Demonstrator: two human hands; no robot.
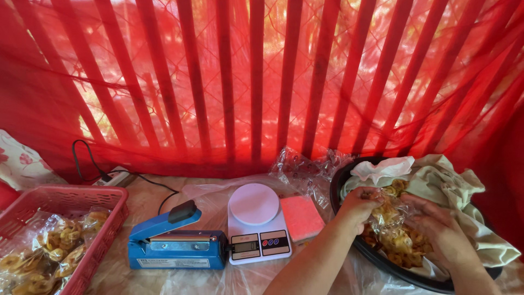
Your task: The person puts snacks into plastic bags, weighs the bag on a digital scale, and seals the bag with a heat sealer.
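Over the black bowl's rim, left hand and right hand clutch a chip bag.

Daylight glows red through the backlit curtain, tinting everything; edges bow slightly, focus sharp.

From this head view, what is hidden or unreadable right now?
- Clear bag: its opening is covered by the left hand and right hand.
- Black bowl: the near rim is cut by the bottom edge, and cloth hides the far side.
- Scale: the display is too small to read.
- Red basket: it is cut off at the left edge.
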